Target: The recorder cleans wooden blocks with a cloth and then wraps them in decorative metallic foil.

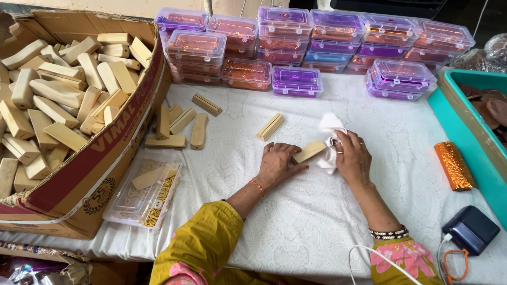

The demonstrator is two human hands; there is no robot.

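Note:
My left hand (pixel 278 164) rests on the white tablecloth (pixel 296 221) and grips the near end of a pale wooden block (pixel 310 151). My right hand (pixel 353 155) holds a crumpled white cloth (pixel 329 138) against the other end of that block. Another wooden block (pixel 270 126) lies loose just beyond my hands. Further left, several blocks (pixel 179 126) lie scattered on the table.
A big cardboard box (pixel 100 153) full of wooden blocks sits at the left, a clear plastic case (pixel 143 192) before it. Stacks of clear lidded boxes (pixel 317 47) line the back. At the right: a teal tray (pixel 465 132), an orange foil packet (pixel 454 165), a dark device (pixel 471 230).

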